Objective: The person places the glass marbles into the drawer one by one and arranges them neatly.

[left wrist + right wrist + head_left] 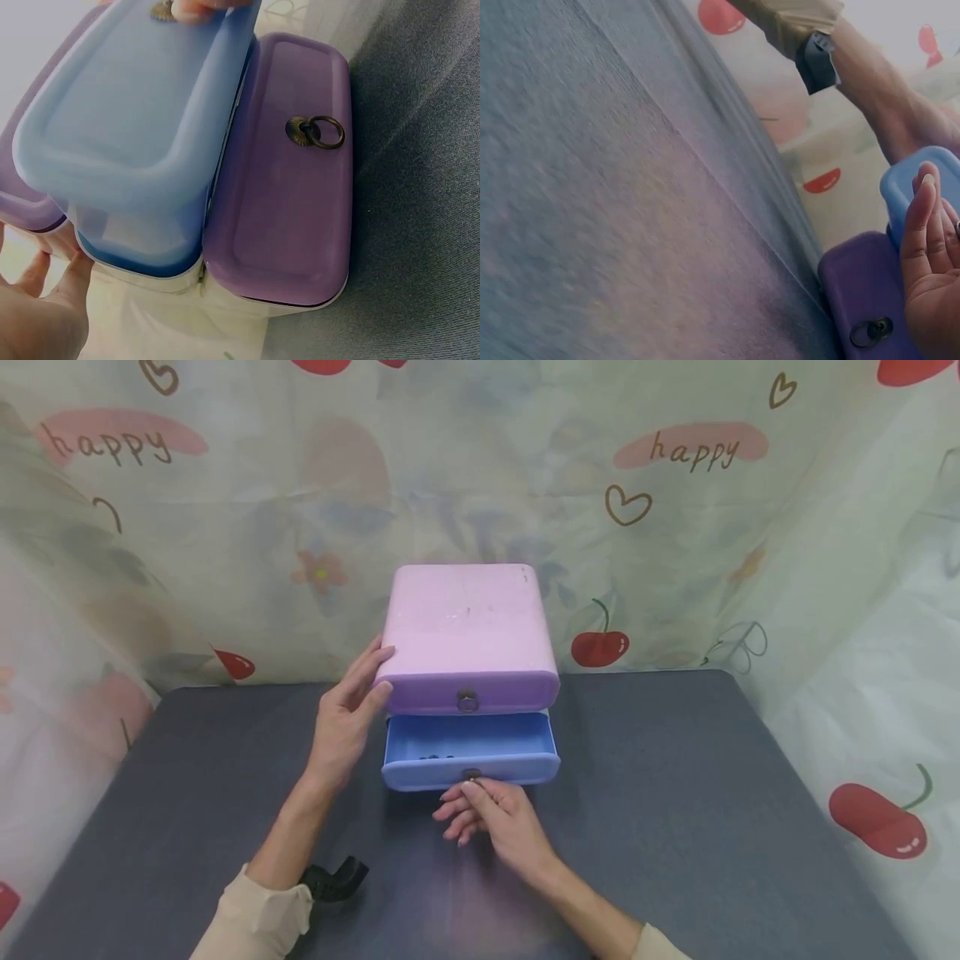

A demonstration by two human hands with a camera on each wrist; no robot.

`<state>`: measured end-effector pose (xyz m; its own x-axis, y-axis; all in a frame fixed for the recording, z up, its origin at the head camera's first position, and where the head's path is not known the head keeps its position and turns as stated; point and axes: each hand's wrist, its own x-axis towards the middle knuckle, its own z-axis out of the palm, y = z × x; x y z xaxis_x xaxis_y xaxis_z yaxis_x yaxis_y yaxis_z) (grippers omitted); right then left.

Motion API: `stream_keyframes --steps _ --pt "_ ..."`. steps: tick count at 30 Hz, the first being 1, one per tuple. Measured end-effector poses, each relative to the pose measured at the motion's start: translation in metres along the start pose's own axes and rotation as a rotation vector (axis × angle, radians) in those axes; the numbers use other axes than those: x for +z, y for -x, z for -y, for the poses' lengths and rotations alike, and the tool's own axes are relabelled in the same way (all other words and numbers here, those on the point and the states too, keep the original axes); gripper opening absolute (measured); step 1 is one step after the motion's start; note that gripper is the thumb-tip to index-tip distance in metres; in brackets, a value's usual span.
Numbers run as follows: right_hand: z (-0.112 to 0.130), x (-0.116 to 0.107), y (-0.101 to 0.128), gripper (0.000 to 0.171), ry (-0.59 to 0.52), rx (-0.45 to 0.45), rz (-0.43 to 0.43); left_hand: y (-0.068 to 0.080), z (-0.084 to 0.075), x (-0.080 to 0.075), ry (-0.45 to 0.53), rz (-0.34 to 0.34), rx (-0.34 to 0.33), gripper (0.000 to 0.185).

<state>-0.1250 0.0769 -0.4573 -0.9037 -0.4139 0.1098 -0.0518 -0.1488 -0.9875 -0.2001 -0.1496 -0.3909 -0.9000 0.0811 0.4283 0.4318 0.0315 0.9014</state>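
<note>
A small drawer cabinet (468,618) with a pink top stands on the table. Its upper purple drawer (427,693) is closed, and the blue drawer (420,770) beneath is pulled out, with a few small dark items (437,757) inside. A lower purple drawer (281,202) with a brass ring shows in the wrist views. My left hand (341,718) rests on the cabinet's upper left side, fingers extended and thumb near the front edge. Thumb and index finger of my right hand (498,818) pinch the ring pull (472,774) on the blue drawer; its other fingers are loosely bent.
A dark grey cloth covers the table (652,793). Behind it and at both sides hangs a printed curtain (480,468) with cherries, hearts and lettering. On my left wrist is a black strap mount (336,881), beside a beige sleeve (258,914).
</note>
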Motion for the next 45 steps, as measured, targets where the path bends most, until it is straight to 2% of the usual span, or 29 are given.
stream_keyframes --steps 4,14,25,45 --pt "-0.001 -0.002 -0.006 0.039 0.0 -0.01 0.0 -0.001 0.001 0.0 0.02 -0.005 -0.002 0.042" --pt "0.002 -0.005 -0.021 0.035 0.041 -0.037 0.007 -0.001 -0.001 -0.001 -0.01 -0.002 -0.026 0.043" --pt "-0.001 -0.01 -0.033 0.035 0.063 -0.052 -0.027 -0.002 0.0 0.0 0.013 -0.014 -0.013 0.042" --pt "-0.007 -0.017 -0.048 0.037 0.043 -0.08 -0.028 -0.002 0.0 0.001 0.046 -0.024 0.003 0.043"
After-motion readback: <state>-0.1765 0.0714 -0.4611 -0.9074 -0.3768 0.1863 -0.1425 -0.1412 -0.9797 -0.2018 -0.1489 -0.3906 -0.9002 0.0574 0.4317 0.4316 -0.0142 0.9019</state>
